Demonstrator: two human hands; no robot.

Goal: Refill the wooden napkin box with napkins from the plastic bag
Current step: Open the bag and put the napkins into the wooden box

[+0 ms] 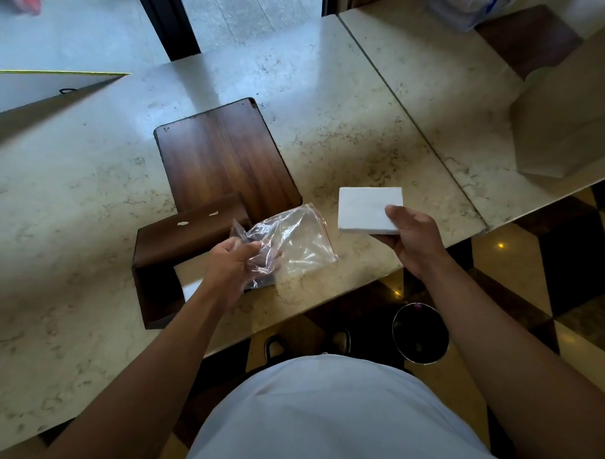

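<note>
The dark wooden napkin box (pixel 163 248) lies open on the marble counter, its lid (pixel 225 154) folded back flat away from me. A little white shows inside it, under my left forearm. My left hand (pixel 233 261) pinches the clear plastic bag (pixel 294 239), which looks empty and rests crumpled over the box's right side. To the right, my right hand (pixel 414 233) holds a white stack of napkins (pixel 367 209) just above the counter, thumb on top.
The marble counter (pixel 71 221) has its front edge close to my body. A second slab (pixel 453 107) adjoins at the right with a beige box (pixel 568 128) on it. A round bin (pixel 421 333) stands on the floor below. A white board (pixel 42 86) lies far left.
</note>
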